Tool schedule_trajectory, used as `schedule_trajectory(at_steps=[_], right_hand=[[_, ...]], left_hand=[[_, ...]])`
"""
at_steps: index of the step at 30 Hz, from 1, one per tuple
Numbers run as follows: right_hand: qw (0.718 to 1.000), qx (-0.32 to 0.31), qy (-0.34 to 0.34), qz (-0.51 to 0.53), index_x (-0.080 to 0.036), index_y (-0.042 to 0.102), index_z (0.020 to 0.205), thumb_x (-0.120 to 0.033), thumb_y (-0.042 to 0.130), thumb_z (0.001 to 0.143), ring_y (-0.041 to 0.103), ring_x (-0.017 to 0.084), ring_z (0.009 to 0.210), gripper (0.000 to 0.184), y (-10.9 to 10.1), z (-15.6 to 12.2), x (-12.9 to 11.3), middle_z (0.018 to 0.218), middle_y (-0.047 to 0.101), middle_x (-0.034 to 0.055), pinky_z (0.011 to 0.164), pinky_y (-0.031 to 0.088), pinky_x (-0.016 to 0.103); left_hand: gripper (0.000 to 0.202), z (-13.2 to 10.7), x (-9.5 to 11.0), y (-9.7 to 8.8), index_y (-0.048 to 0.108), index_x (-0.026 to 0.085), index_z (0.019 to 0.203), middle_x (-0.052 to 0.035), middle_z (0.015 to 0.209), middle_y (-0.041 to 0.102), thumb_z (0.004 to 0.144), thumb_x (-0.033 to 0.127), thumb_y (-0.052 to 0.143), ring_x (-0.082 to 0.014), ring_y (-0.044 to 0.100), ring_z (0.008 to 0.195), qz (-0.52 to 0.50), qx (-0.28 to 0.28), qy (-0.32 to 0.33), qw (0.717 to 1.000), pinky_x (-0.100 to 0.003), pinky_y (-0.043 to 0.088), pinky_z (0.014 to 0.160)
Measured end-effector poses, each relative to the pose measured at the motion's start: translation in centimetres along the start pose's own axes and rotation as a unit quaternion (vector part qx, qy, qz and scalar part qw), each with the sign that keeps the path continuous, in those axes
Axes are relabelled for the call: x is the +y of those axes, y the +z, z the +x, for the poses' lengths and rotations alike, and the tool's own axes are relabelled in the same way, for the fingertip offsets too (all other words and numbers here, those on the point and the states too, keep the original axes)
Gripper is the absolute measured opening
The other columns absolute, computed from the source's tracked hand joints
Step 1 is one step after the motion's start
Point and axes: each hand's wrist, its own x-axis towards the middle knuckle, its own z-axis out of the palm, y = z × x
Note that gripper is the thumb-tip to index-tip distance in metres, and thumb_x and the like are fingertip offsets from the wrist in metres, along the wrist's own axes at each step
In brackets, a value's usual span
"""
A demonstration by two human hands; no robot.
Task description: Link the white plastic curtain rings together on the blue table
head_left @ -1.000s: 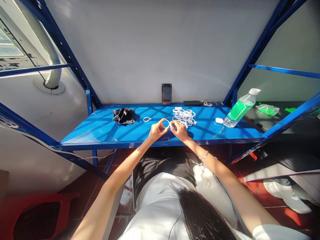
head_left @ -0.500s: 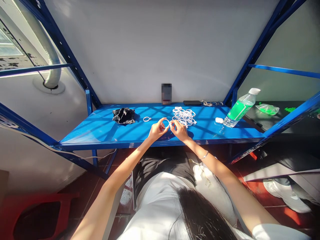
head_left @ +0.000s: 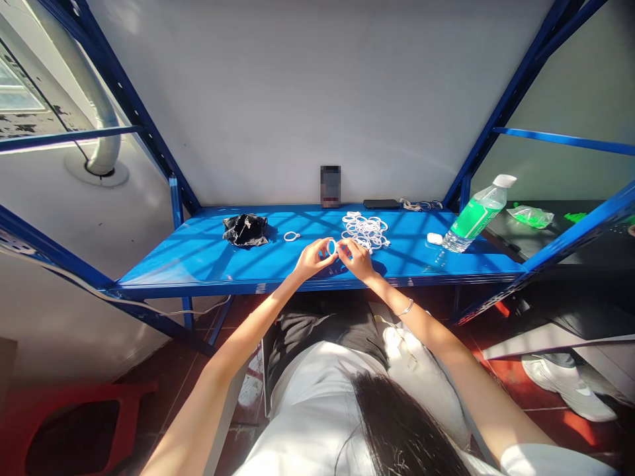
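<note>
**Ring (head_left: 331,248) pinched between two hands at blue worktop (head_left: 198,261)**

Worktop, sunlit and barred w/ shadow, carries a water bottle (head_left: 476,215) lying tilted at far right, a crumpled black bag (head_left: 245,229) at left, a heap of rings (head_left: 366,231) just beyond the hands, an earbud case (head_left: 435,238) near the bottle & a lone ring (head_left: 292,236) beside the bag. Both forearms reach fwd from the seated person's lap and meet at the front centre of the worktop. Left hand (head_left: 310,259) and right hand (head_left: 358,259) are together, each closed on the ring by thumb and fingertips at opposite sides of its rim, holding it on edge just above the surface; a bracelet (head_left: 407,308) sits on the right wrist. Ring looks thin, white, prob. plastic: v. light, fairly stiff w/ some spring, smooth enough to slip or flick away if squeezed hard. Best held as here, a light pinch across the rim, not through the hole. Exact finger placement is too small to tell.
</note>
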Motion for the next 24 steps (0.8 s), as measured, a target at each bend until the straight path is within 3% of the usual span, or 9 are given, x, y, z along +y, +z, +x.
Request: schedule_trajectory(at_steps=[7, 12, 16, 20, 24], right_hand=[[1.000, -0.007, -0.024, -0.001, -0.019, 0.061, 0.093, -0.037, 0.040, 0.100, 0.064, 0.016, 0.068, 0.029, 0.13, 0.01, 0.14, 0.086, 0.068, 0.0066, 0.060, 0.048, 0.027], [1.000, -0.005, -0.022, -0.003, -0.019, 0.062, 0.093, -0.037, 0.039, 0.100, 0.063, 0.016, 0.067, 0.030, 0.10, 0.00, 0.13, 0.085, 0.068, 0.0059, 0.059, 0.047, 0.027], [1.000, -0.018, -0.012, 0.009, -0.019, 0.063, 0.098, -0.037, 0.040, 0.099, 0.065, 0.018, 0.073, 0.030, -0.01, 0.00, 0.02, 0.089, 0.069, 0.0072, 0.063, 0.049, 0.028], [0.999, -0.040, -0.010, 0.017, -0.019, 0.063, 0.108, -0.037, 0.041, 0.099, 0.066, 0.019, 0.082, 0.030, -0.01, 0.01, 0.02, 0.098, 0.069, 0.0083, 0.072, 0.052, 0.031], [0.999, -0.045, -0.008, 0.023, -0.019, 0.064, 0.111, -0.035, 0.041, 0.098, 0.066, 0.020, 0.087, 0.030, 0.00, 0.04, 0.02, 0.101, 0.068, 0.0093, 0.072, 0.053, 0.031]], left_hand=[[0.052, -0.08, -0.27, -0.09, 0.050, 0.017, 0.133, -0.0045, 0.096, 0.059, 0.087, 0.040, 0.058, -0.0078, 0.053, 0.064, -0.010, -0.022, 0.011, 1.000, -0.017, 0.046, 0.053], [0.048, -0.08, -0.30, -0.01, 0.053, 0.018, 0.130, -0.0060, 0.099, 0.060, 0.088, 0.041, 0.057, -0.0103, 0.057, 0.071, -0.024, -0.032, 0.013, 0.999, -0.018, 0.047, 0.055], [0.052, 0.01, -0.28, 0.03, 0.053, 0.015, 0.131, -0.0118, 0.114, 0.062, 0.088, 0.044, 0.057, -0.0139, 0.061, 0.081, -0.087, -0.055, -0.012, 0.995, -0.021, 0.050, 0.062], [0.058, 0.23, 0.15, -0.37, 0.055, 0.012, 0.129, -0.0139, 0.118, 0.063, 0.084, 0.049, 0.062, -0.0205, 0.062, 0.094, -0.225, -0.101, -0.073, 0.966, -0.026, 0.052, 0.072], [0.054, 0.45, 0.47, -0.76, 0.061, 0.011, 0.117, -0.0110, 0.102, 0.067, 0.081, 0.052, 0.065, -0.0199, 0.063, 0.086, -0.320, -0.151, -0.104, 0.929, -0.028, 0.052, 0.072]])
